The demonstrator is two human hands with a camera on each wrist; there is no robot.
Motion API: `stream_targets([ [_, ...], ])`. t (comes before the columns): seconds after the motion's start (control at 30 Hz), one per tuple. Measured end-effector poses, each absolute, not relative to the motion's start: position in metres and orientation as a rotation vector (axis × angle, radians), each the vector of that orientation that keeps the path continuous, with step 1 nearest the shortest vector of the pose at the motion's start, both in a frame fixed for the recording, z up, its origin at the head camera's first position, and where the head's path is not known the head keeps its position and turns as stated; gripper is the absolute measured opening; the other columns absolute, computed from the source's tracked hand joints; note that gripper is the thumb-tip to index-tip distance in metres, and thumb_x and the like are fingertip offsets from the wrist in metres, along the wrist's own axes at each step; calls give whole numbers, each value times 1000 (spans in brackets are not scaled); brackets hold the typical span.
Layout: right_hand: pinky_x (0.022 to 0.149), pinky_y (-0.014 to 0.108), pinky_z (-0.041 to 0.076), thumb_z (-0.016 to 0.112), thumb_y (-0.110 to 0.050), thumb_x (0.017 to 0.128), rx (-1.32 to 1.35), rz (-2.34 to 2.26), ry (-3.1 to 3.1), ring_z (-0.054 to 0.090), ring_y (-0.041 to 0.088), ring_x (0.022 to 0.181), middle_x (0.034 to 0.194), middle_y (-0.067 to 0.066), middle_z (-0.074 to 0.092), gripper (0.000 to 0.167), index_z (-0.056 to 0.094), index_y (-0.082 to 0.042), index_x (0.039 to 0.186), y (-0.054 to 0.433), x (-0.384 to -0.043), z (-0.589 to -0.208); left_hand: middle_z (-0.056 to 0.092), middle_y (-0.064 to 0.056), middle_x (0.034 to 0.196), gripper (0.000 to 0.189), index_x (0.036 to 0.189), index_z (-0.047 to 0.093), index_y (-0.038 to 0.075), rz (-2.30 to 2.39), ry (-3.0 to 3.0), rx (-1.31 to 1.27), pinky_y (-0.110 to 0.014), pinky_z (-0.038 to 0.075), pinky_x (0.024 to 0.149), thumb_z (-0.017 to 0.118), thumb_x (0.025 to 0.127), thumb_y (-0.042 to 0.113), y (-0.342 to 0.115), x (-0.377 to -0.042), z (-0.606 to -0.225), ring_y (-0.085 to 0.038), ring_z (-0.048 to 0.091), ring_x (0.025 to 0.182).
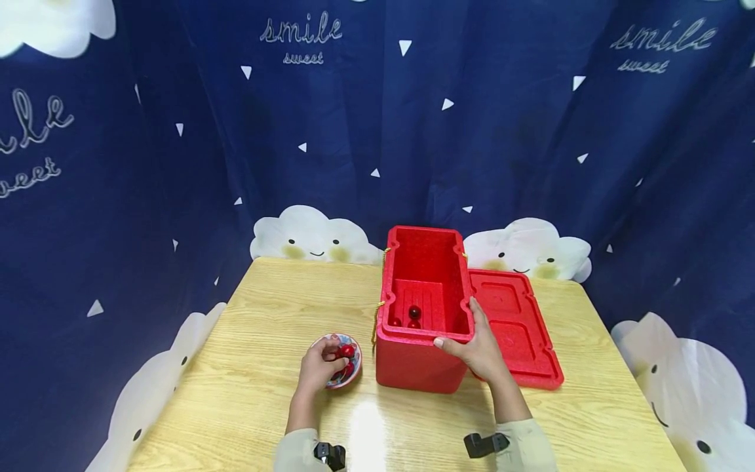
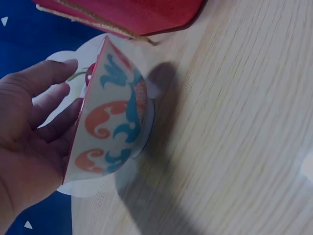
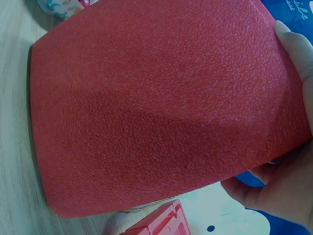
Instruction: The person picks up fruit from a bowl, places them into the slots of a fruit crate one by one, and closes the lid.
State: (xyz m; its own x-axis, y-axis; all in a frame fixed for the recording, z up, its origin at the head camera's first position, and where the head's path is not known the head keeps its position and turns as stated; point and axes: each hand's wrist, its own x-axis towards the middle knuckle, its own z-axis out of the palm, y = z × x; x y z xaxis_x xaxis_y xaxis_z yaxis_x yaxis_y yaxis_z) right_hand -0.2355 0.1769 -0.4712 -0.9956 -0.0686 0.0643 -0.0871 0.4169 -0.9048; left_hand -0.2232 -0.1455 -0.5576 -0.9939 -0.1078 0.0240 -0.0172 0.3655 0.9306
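Note:
My left hand (image 1: 320, 364) reaches over a small patterned bowl (image 2: 110, 122), its fingers dipping inside the rim among red cherries (image 1: 347, 351). One cherry with a green stem (image 2: 89, 73) shows just past the fingertips in the left wrist view; none is plainly pinched. Beside the bowl stands a red foam box (image 1: 421, 364), uncovered, with several dark red cherries (image 1: 415, 312) on its floor near the front wall. My right hand (image 1: 480, 347) grips the box's near right corner, thumb on the front rim and fingers along the right side.
The box's red lid (image 1: 519, 328) lies on the wooden table (image 1: 236, 393) to the right of the box. Yellow cord (image 1: 377, 314) hangs on the box's left side. A dark blue curtain with clouds (image 1: 312, 233) surrounds the table's back and sides.

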Motion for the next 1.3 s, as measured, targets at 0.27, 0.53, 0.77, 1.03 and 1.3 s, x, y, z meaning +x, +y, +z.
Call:
stream_targets([
  [0.27,83,48,47,82,-38,65,139,1674,-2634,30,34,125,148,12,17,116,6,-13,149,177,-234,-470,62,-17,101,42,108,60,-6,-1581,-2611,150,-35,47,72,76,70,3,-135,-227,-561,-24,55,82],
  [0.53,81,47,49,83,-37,65,129,1698,-2631,30,34,125,148,12,17,117,6,-14,149,176,-233,-469,61,-11,95,44,109,64,-4,-1473,-2637,203,-36,45,72,78,69,7,-128,-229,-563,-22,55,81],
  [0.77,81,47,48,83,-36,65,126,1697,-2624,31,34,125,147,12,18,117,6,-13,149,176,-233,-470,63,-9,92,42,107,65,-2,-1411,-2650,254,-41,45,73,78,69,9,-124,-230,-563,-23,57,81],
  [1.03,81,46,49,83,-33,66,140,1729,-2602,33,33,124,146,12,20,115,6,-14,149,175,-233,-472,63,-8,89,37,103,67,-1,-1368,-2632,270,-43,45,77,79,69,10,-123,-231,-564,-25,59,85],
  [1.3,80,46,49,83,-33,66,142,1737,-2600,33,33,123,145,12,21,115,6,-15,149,176,-234,-472,62,-8,88,37,103,67,-1,-1419,-2611,250,-41,45,73,78,70,10,-124,-230,-564,-23,57,81],
])
